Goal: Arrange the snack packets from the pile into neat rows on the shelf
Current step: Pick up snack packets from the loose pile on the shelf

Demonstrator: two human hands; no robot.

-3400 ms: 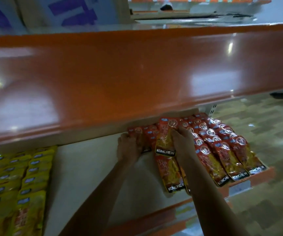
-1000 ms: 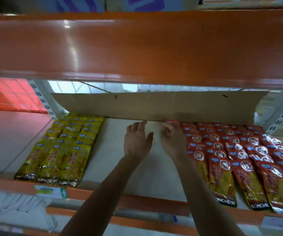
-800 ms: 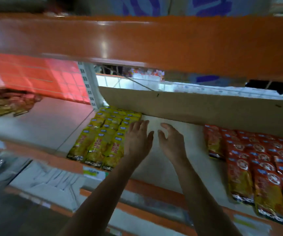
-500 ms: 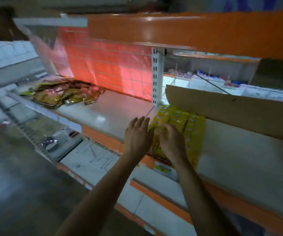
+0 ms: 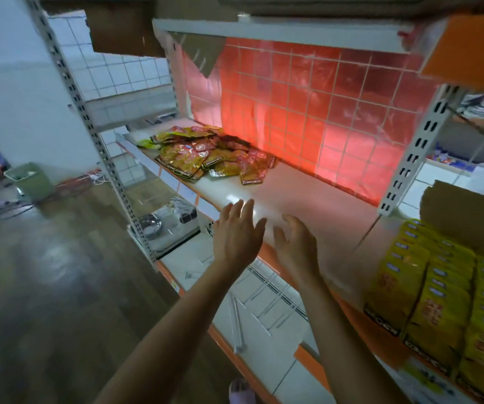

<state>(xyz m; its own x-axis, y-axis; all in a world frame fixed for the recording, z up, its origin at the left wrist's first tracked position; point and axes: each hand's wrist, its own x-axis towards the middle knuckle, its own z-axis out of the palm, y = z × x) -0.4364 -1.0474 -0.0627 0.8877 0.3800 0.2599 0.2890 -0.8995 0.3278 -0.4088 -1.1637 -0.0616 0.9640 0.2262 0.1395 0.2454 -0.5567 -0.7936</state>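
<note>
A loose pile of yellow and red snack packets (image 5: 205,154) lies at the far left end of the white shelf (image 5: 308,199), in front of a red-lit tiled wall. Neat rows of yellow packets (image 5: 445,298) fill the shelf section at the right. My left hand (image 5: 236,233) and my right hand (image 5: 294,243) hover side by side over the shelf's front edge, fingers spread, holding nothing, well short of the pile.
A perforated upright post (image 5: 418,141) divides the two shelf sections, with a cardboard sheet (image 5: 465,217) behind the yellow rows. Another post (image 5: 100,147) stands at the left. A lower shelf (image 5: 249,316) holds metal rods. A green bin (image 5: 29,180) stands on the floor.
My view has swung left from the red packet rows, past the yellow rows, to the pile. Both hands let go of the red packets and travelled left, empty.
</note>
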